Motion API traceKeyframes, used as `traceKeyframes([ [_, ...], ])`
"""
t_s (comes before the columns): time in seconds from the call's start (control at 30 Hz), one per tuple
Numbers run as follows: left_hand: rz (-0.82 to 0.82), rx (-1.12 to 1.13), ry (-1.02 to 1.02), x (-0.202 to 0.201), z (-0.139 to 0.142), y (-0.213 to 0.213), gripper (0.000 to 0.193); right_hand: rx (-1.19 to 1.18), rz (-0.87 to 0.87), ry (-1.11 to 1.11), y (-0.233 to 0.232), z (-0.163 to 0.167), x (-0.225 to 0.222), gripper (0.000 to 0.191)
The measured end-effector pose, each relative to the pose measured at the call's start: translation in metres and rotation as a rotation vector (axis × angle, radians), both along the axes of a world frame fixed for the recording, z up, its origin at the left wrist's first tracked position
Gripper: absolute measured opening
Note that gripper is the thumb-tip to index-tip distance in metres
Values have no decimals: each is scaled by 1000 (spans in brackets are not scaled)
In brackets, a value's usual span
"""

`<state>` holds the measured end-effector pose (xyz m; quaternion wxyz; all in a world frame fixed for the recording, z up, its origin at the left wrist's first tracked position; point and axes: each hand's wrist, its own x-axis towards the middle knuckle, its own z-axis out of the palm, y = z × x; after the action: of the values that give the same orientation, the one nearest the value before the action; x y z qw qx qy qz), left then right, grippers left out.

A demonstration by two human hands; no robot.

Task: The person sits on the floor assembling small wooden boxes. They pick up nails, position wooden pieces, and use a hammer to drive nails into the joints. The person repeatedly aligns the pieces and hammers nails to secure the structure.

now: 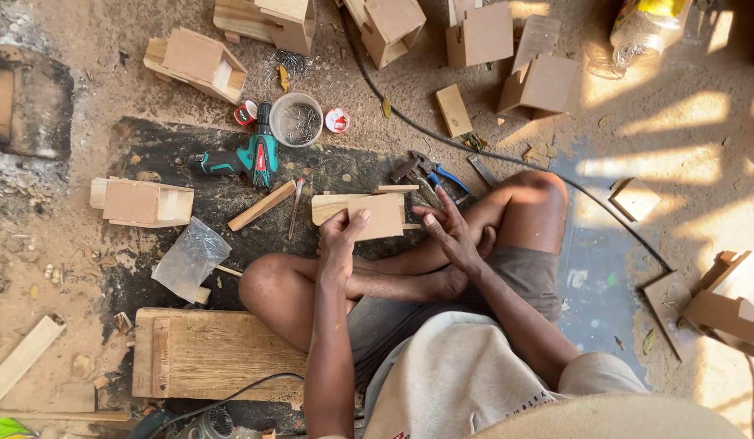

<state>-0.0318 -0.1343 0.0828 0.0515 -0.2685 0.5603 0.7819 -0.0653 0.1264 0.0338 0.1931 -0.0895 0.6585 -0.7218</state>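
Observation:
I sit cross-legged on a sandy floor. My left hand (338, 236) grips the near edge of a small wooden box assembly (369, 211) lying on the dark mat in front of my knees. My right hand (448, 230) hovers just right of the box with fingers spread, holding nothing that I can make out. A hammer and blue-handled pliers (430, 175) lie just beyond my right hand. A loose wooden strip (261, 206) rests left of the box.
A teal cordless drill (251, 158) and a round tub of nails (296, 119) sit farther out. Several finished wooden boxes (196, 63) ring the area. A plastic bag of nails (190, 258) lies left. A wooden board (210, 354) is by my left knee. A black cable (442, 138) crosses the floor.

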Motion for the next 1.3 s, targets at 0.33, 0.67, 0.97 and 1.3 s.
traceKeyframes([
  [0.33,-121,-89,-76,-15,-15,42,30,125,-65,8,7,14,18,83],
  [0.67,-152,-96,-38,-10,-24,56,52,-9,-124,-53,12,1,20,83],
  [0.97,-178,-104,95,21,-18,58,85,123,-132,65,12,-9,26,79],
  [1.3,-76,-177,208,21,-42,70,75,341,-189,223,3,-14,26,71],
])
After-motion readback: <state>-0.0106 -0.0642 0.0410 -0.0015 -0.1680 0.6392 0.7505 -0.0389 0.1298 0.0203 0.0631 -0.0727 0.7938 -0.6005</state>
